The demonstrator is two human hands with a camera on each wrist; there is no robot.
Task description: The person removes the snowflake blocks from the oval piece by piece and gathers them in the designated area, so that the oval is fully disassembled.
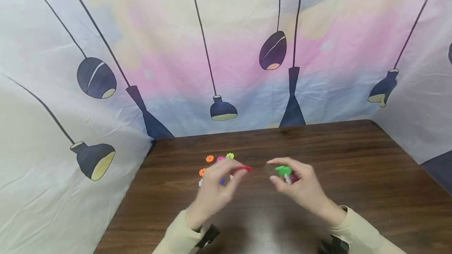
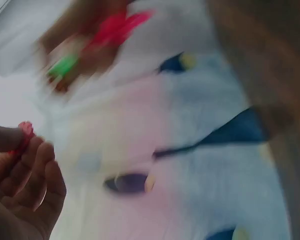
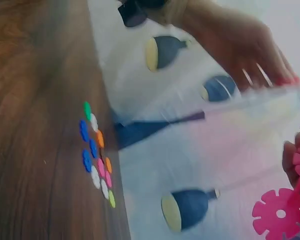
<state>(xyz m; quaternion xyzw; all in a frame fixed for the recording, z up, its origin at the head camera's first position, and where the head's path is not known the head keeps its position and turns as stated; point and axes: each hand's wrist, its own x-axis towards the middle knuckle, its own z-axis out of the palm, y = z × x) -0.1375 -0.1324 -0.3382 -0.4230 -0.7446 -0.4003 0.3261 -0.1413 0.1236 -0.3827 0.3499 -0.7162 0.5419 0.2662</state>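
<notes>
Pink notched disc (image 3: 274, 224), centre hole visible only in right wrist view, is gripped with green piece (image 1: 283, 171) in right hand (image 1: 304, 185); left hand (image 1: 216, 181) pinches red piece (image 1: 245, 168).

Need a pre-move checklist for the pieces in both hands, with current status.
1. Red piece pinched in left hand: ok.
2. Green piece held in right hand, along with a pink piece: ok.
3. Red piece touching green piece: not ok, a gap shows between them in the head view.
4. Right hand's pieces firmly joined: cannot tell, fingers hide part.
5. Red piece's notches lined up for joining: cannot tell, too small and blurred.
6. Loose pieces lying on table: ok, seen in the right wrist view.
</notes>
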